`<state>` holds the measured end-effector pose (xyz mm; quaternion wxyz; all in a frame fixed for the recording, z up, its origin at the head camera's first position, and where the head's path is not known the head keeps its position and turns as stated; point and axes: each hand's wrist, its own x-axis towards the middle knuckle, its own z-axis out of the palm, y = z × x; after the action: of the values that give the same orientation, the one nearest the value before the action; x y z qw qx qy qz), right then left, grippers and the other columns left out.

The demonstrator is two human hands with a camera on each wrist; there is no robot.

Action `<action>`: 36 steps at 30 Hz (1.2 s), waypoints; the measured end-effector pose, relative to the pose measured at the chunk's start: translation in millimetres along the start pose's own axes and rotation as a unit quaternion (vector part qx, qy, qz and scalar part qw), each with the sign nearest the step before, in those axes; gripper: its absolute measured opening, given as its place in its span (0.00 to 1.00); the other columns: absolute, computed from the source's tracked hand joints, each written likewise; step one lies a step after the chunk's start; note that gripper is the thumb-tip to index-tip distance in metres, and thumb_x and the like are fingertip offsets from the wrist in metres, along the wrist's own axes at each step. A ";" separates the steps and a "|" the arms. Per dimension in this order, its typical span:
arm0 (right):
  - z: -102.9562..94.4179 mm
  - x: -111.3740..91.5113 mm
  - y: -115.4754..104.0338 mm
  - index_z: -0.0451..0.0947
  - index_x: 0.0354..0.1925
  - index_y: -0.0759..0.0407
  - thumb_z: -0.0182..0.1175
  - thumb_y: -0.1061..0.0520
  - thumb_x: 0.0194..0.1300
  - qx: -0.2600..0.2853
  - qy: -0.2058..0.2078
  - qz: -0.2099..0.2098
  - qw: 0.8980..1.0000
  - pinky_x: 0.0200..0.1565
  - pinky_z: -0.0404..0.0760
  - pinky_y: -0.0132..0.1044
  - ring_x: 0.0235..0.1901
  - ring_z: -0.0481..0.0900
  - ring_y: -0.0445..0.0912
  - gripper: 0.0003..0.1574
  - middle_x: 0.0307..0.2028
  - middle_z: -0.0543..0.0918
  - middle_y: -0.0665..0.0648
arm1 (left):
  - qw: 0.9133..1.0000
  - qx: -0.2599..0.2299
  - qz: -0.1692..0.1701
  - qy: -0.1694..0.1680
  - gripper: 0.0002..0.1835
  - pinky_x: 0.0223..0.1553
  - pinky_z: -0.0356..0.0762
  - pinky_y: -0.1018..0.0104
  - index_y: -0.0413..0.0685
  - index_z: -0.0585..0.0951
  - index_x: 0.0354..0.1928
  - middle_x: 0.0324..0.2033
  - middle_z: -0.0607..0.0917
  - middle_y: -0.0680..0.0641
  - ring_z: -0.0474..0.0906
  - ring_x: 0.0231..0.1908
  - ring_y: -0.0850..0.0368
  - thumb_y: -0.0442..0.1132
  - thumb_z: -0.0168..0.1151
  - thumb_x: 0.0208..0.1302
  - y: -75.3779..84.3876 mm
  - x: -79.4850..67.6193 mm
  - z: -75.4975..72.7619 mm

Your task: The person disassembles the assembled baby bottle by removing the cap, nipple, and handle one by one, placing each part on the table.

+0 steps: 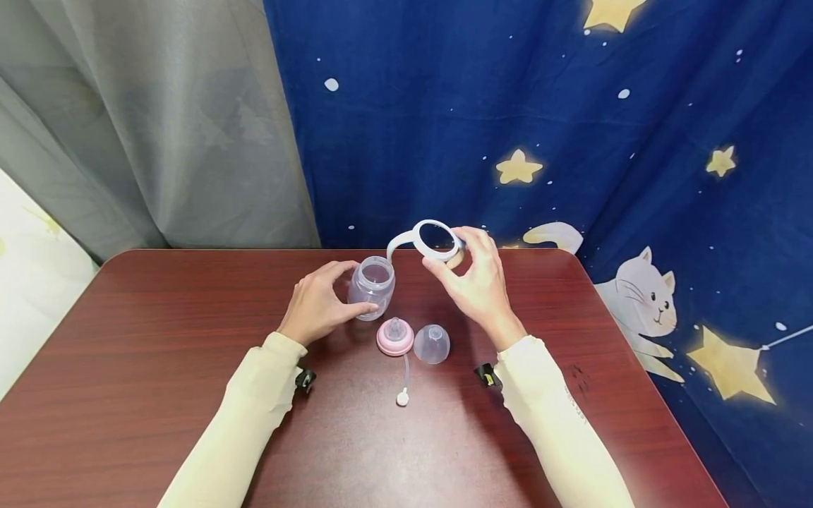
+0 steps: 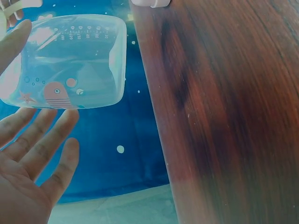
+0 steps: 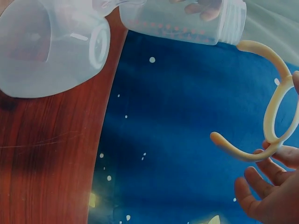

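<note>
My left hand [image 1: 317,305] holds a clear baby bottle [image 1: 372,291], its thumb on one side and fingertips on the other. The bottle's threaded mouth is uncovered, and in the left wrist view measuring marks and a pink whale print show on its wall [image 2: 88,60]. My right hand [image 1: 478,281] pinches a pale bottle-handle ring [image 1: 399,240] with two curved arms, tilted in the air right of the bottle. One arm's tip comes right at the bottle's neck. In the right wrist view, fingertips lie along the ring's lower arm [image 3: 233,151].
Near the bottle, a pink collar with a clear nipple [image 1: 395,337] sits on the brown table [image 1: 190,353]. From it a thin straw runs toward me to a white weighted end [image 1: 403,398]. A clear dome cap [image 1: 432,344] stands to its right. Curtains [image 1: 406,127] hang behind the table.
</note>
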<state>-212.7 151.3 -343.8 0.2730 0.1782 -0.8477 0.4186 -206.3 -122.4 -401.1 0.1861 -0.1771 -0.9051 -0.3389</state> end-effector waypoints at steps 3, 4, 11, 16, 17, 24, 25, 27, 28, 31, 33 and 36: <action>-1.5 -0.7 4.0 0.80 0.52 0.62 0.76 0.45 0.52 -0.002 0.008 0.005 1.000 0.59 0.68 0.46 0.56 0.72 0.51 0.34 0.51 0.80 0.58 | 1.000 0.001 -0.002 -0.001 0.40 0.42 0.75 0.47 0.52 0.81 0.56 0.46 0.85 0.51 0.81 0.42 0.54 0.60 0.82 0.39 0.9 -0.4 0.3; -2.0 -1.0 5.3 0.80 0.52 0.62 0.76 0.46 0.52 -0.003 0.010 0.007 1.000 0.59 0.69 0.46 0.56 0.72 0.51 0.34 0.51 0.80 0.58 | 1.000 0.002 -0.003 0.000 0.40 0.42 0.75 0.46 0.52 0.81 0.56 0.46 0.85 0.51 0.81 0.42 0.54 0.60 0.82 0.39 1.1 -0.6 0.3; -2.1 -4.9 15.4 0.80 0.52 0.62 0.75 0.45 0.53 -0.017 0.005 0.039 0.999 0.58 0.69 0.46 0.55 0.73 0.51 0.34 0.50 0.80 0.58 | 1.000 0.005 -0.006 0.007 0.40 0.42 0.74 0.46 0.51 0.81 0.56 0.46 0.85 0.51 0.81 0.42 0.54 0.59 0.82 0.39 1.0 -2.0 -0.5; 0.8 -9.3 23.0 0.79 0.53 0.62 0.75 0.43 0.53 -0.041 -0.021 0.074 0.996 0.57 0.70 0.47 0.55 0.72 0.52 0.35 0.51 0.79 0.58 | 1.000 0.005 -0.004 0.007 0.40 0.43 0.74 0.46 0.51 0.81 0.56 0.46 0.85 0.50 0.81 0.43 0.54 0.59 0.82 0.39 0.8 -1.5 -0.4; 1.7 -10.2 24.1 0.79 0.53 0.62 0.74 0.43 0.53 -0.047 -0.029 0.080 0.995 0.57 0.70 0.47 0.55 0.72 0.53 0.36 0.52 0.79 0.58 | 1.000 0.005 -0.003 0.008 0.40 0.43 0.74 0.46 0.50 0.81 0.56 0.47 0.85 0.50 0.81 0.43 0.54 0.59 0.82 0.39 0.8 -1.5 -0.5; 8.9 -15.2 29.8 0.79 0.54 0.61 0.73 0.39 0.54 -0.078 -0.068 0.107 0.989 0.58 0.69 0.48 0.56 0.71 0.53 0.38 0.53 0.78 0.58 | 1.000 0.004 -0.005 0.009 0.40 0.43 0.74 0.46 0.50 0.81 0.55 0.46 0.85 0.50 0.81 0.42 0.54 0.59 0.82 0.39 1.1 -1.6 -1.2; 10.1 -15.9 30.6 0.79 0.54 0.61 0.72 0.39 0.54 -0.081 -0.073 0.109 0.988 0.58 0.69 0.48 0.56 0.71 0.53 0.38 0.53 0.78 0.58 | 1.000 0.003 -0.006 0.009 0.40 0.43 0.74 0.46 0.51 0.81 0.55 0.45 0.85 0.50 0.81 0.42 0.54 0.59 0.82 0.39 1.2 -1.6 -1.4; 12.5 -17.3 32.5 0.79 0.54 0.62 0.72 0.38 0.53 -0.086 -0.079 0.110 0.987 0.57 0.70 0.49 0.55 0.71 0.53 0.38 0.52 0.78 0.59 | 1.000 0.003 -0.006 0.009 0.40 0.43 0.74 0.46 0.51 0.81 0.55 0.45 0.85 0.51 0.81 0.41 0.54 0.59 0.82 0.39 1.2 -1.5 -1.7; 13.7 -18.0 33.6 0.79 0.54 0.62 0.72 0.38 0.53 -0.088 -0.083 0.109 0.987 0.57 0.70 0.49 0.55 0.71 0.54 0.39 0.52 0.78 0.59 | 1.000 0.002 -0.006 0.009 0.40 0.43 0.74 0.46 0.51 0.81 0.55 0.45 0.85 0.51 0.81 0.41 0.54 0.59 0.82 0.39 1.3 -1.4 -1.9; 17.6 -19.9 37.6 0.78 0.53 0.64 0.72 0.38 0.54 -0.095 -0.096 0.109 0.985 0.55 0.70 0.50 0.53 0.72 0.55 0.38 0.51 0.78 0.60 | 1.000 0.001 -0.005 0.009 0.39 0.42 0.74 0.46 0.51 0.81 0.55 0.45 0.85 0.51 0.81 0.41 0.55 0.59 0.82 0.39 1.2 -0.8 -2.2; 19.7 -21.1 39.8 0.78 0.52 0.65 0.72 0.39 0.54 -0.096 -0.105 0.111 0.984 0.55 0.70 0.51 0.53 0.72 0.55 0.38 0.50 0.78 0.61 | 1.000 0.002 -0.006 0.007 0.39 0.42 0.75 0.46 0.51 0.81 0.55 0.45 0.85 0.51 0.81 0.41 0.55 0.58 0.82 0.39 1.1 -0.4 -2.4; 22.5 -22.4 42.2 0.78 0.52 0.65 0.71 0.39 0.54 -0.101 -0.119 0.118 0.981 0.55 0.70 0.52 0.53 0.72 0.56 0.38 0.51 0.78 0.61 | 1.000 0.003 -0.009 0.003 0.39 0.43 0.74 0.46 0.51 0.81 0.55 0.45 0.85 0.50 0.80 0.41 0.54 0.59 0.82 0.39 0.8 0.1 -2.6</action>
<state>-224.5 159.5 -394.6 0.1359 0.0966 -0.9271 0.3357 -205.4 -123.6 -398.8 0.1866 -0.1674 -0.9071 -0.3382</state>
